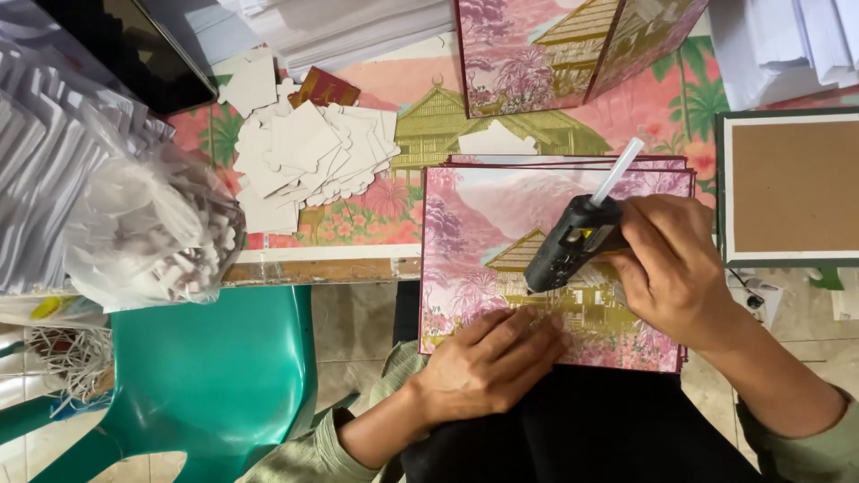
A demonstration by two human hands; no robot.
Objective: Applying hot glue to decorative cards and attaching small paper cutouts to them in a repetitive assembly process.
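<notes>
My right hand grips a black glue gun with a clear glue stick poking out of its back; the nozzle points down-left at a printed pink card showing a yellow house and trees. This card tops a small stack resting on my lap and the table edge. My left hand lies flat on the card's lower edge, fingers spread, pressing it down.
A pile of white die-cut pieces lies on the table, a clear bag of more white pieces at left. A green plastic chair stands lower left. A folded printed box sits at top, a brown framed board at right.
</notes>
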